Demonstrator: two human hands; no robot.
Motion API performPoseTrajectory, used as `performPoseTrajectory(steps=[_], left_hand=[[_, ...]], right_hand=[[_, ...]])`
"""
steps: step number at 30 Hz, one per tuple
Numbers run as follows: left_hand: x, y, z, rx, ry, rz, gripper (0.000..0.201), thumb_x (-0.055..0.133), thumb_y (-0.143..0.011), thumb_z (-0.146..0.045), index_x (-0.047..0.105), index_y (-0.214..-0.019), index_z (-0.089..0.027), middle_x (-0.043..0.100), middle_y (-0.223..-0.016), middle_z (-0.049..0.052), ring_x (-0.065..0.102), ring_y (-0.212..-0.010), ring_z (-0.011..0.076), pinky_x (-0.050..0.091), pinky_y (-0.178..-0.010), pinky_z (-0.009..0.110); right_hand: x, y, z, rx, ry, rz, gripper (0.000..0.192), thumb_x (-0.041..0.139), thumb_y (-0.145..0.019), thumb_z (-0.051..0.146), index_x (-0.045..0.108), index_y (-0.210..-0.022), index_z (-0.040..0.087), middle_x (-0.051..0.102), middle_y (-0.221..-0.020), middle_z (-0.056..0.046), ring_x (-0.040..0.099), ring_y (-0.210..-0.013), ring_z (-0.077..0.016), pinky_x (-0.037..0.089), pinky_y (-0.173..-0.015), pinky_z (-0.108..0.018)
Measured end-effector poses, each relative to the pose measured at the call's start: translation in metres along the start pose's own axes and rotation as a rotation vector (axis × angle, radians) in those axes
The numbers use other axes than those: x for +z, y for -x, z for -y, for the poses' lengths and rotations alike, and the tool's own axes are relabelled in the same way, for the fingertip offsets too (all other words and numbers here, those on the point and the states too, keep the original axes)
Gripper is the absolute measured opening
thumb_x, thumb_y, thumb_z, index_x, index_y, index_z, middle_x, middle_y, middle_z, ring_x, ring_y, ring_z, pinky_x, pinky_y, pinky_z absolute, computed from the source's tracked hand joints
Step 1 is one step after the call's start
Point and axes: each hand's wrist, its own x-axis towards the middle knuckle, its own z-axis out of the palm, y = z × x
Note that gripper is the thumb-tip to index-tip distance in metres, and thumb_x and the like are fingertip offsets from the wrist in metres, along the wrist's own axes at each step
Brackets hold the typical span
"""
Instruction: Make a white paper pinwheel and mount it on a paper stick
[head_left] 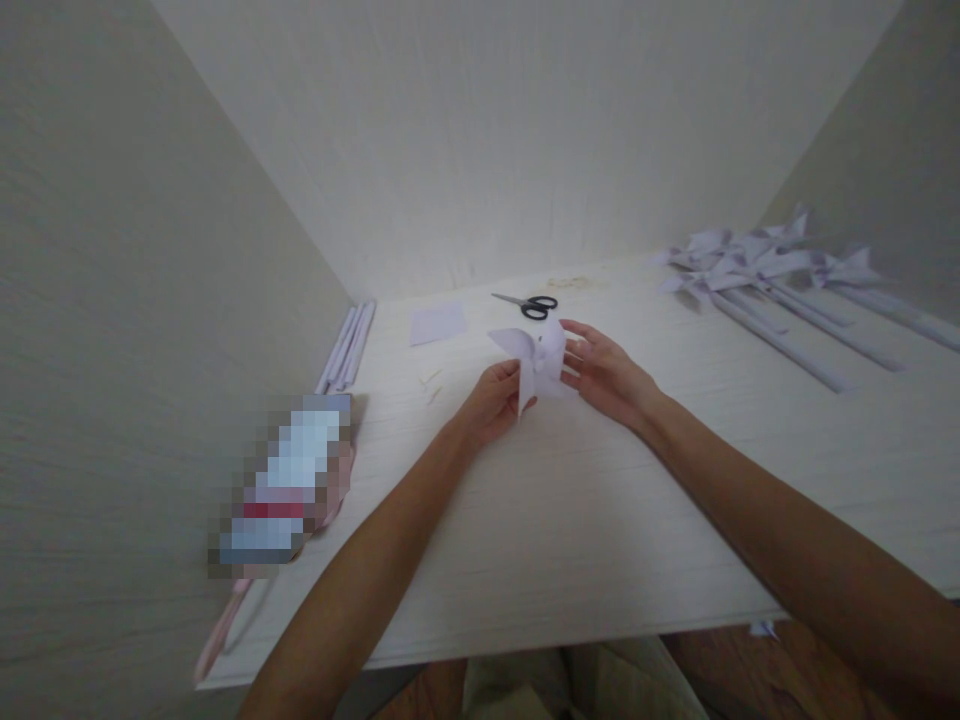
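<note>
A folded pale-lilac paper pinwheel (pixel 537 358) is held up just above the white desk (pixel 570 500), near its middle. My left hand (pixel 491 400) pinches it from below and on the left. On the right side, my right hand (pixel 604 375) touches the paper's edge with its fingers spread along it. Both forearms reach in from the bottom of the view.
Black-handled scissors (pixel 529 303) and a square lilac sheet (pixel 438 323) lie behind the hands. Several finished pinwheels on rolled paper sticks (pixel 757 275) lie at the back right. Rolled paper sticks (pixel 346 345) line the left wall, beside a blurred pack (pixel 289 480). Walls enclose three sides.
</note>
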Motion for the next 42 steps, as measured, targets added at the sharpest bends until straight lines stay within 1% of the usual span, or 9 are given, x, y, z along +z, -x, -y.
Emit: performPoseTrajectory(steps=[2, 4, 8, 10, 15, 20, 25, 32, 42], left_hand=[[-0.002, -0.001, 0.001, -0.025, 0.011, 0.019, 0.012, 0.064, -0.061, -0.024, 0.060, -0.066, -0.014, 0.055, -0.057, -0.001, 0.044, -0.047, 0.0044, 0.036, -0.049, 0.019], [-0.003, -0.001, 0.002, -0.052, 0.014, 0.030, 0.012, 0.063, -0.062, -0.023, 0.061, -0.070, -0.014, 0.057, -0.060, -0.001, 0.047, -0.050, 0.0050, 0.037, -0.051, 0.019], [-0.003, -0.001, 0.003, -0.082, -0.030, 0.037, 0.015, 0.062, -0.063, -0.024, 0.061, -0.074, -0.014, 0.060, -0.066, 0.001, 0.052, -0.056, 0.0075, 0.040, -0.057, 0.020], [-0.003, -0.001, 0.002, -0.074, -0.027, 0.033, 0.014, 0.062, -0.063, -0.023, 0.061, -0.072, -0.012, 0.060, -0.066, 0.002, 0.053, -0.058, 0.0085, 0.042, -0.060, 0.022], [0.001, 0.000, 0.001, -0.027, -0.008, -0.018, 0.012, 0.065, -0.058, -0.017, 0.058, -0.065, -0.012, 0.059, -0.063, 0.001, 0.053, -0.058, 0.0078, 0.043, -0.063, 0.023], [0.004, 0.001, 0.000, -0.018, -0.046, -0.097, 0.014, 0.068, -0.054, -0.019, 0.057, -0.060, -0.013, 0.057, -0.057, -0.001, 0.050, -0.052, 0.0060, 0.041, -0.055, 0.020], [0.003, 0.001, 0.000, -0.013, -0.058, -0.077, 0.016, 0.068, -0.055, -0.023, 0.057, -0.061, -0.013, 0.057, -0.057, -0.001, 0.049, -0.052, 0.0066, 0.039, -0.054, 0.022], [0.004, 0.002, -0.001, -0.022, -0.029, -0.080, 0.016, 0.069, -0.054, -0.022, 0.057, -0.059, -0.013, 0.057, -0.056, -0.001, 0.050, -0.051, 0.0070, 0.039, -0.054, 0.022], [0.007, 0.002, -0.002, -0.021, -0.027, -0.104, 0.019, 0.069, -0.052, -0.023, 0.056, -0.061, -0.013, 0.057, -0.055, -0.002, 0.049, -0.050, 0.0057, 0.039, -0.052, 0.020]], right_hand=[[-0.001, 0.000, 0.001, 0.006, -0.021, -0.016, 0.027, 0.065, -0.063, 0.032, 0.057, -0.088, 0.027, 0.062, -0.089, 0.002, 0.056, -0.084, -0.0133, 0.042, -0.080, -0.031], [0.000, 0.001, 0.002, 0.033, -0.029, 0.015, 0.022, 0.067, -0.060, 0.030, 0.059, -0.081, 0.025, 0.062, -0.081, 0.002, 0.057, -0.076, -0.0124, 0.043, -0.075, -0.029], [0.004, 0.005, 0.002, 0.125, -0.021, 0.167, 0.027, 0.070, -0.055, 0.035, 0.062, -0.076, 0.020, 0.063, -0.073, 0.000, 0.057, -0.066, -0.0134, 0.044, -0.069, -0.030], [0.006, 0.006, 0.001, 0.151, -0.032, 0.193, 0.029, 0.072, -0.053, 0.034, 0.062, -0.075, 0.019, 0.063, -0.071, 0.000, 0.057, -0.064, -0.0129, 0.044, -0.068, -0.029], [0.007, 0.006, -0.002, 0.162, -0.104, 0.171, 0.023, 0.073, -0.053, 0.025, 0.062, -0.072, 0.019, 0.061, -0.068, 0.003, 0.055, -0.062, -0.0095, 0.045, -0.065, -0.024], [0.007, 0.005, -0.003, 0.177, -0.085, 0.131, 0.018, 0.071, -0.056, 0.022, 0.061, -0.071, 0.018, 0.061, -0.069, 0.002, 0.055, -0.061, -0.0095, 0.046, -0.063, -0.024], [0.007, 0.004, -0.005, 0.181, -0.063, 0.102, 0.020, 0.071, -0.055, 0.018, 0.060, -0.072, 0.018, 0.061, -0.070, 0.002, 0.056, -0.062, -0.0101, 0.046, -0.063, -0.025], [0.009, 0.005, -0.004, 0.191, -0.050, 0.072, 0.023, 0.073, -0.050, 0.016, 0.059, -0.068, 0.017, 0.060, -0.064, 0.003, 0.054, -0.058, -0.0095, 0.045, -0.058, -0.025], [0.011, 0.005, -0.002, 0.211, -0.025, 0.075, 0.022, 0.073, -0.048, 0.013, 0.057, -0.064, 0.016, 0.058, -0.060, 0.003, 0.053, -0.055, -0.0088, 0.042, -0.055, -0.023]])
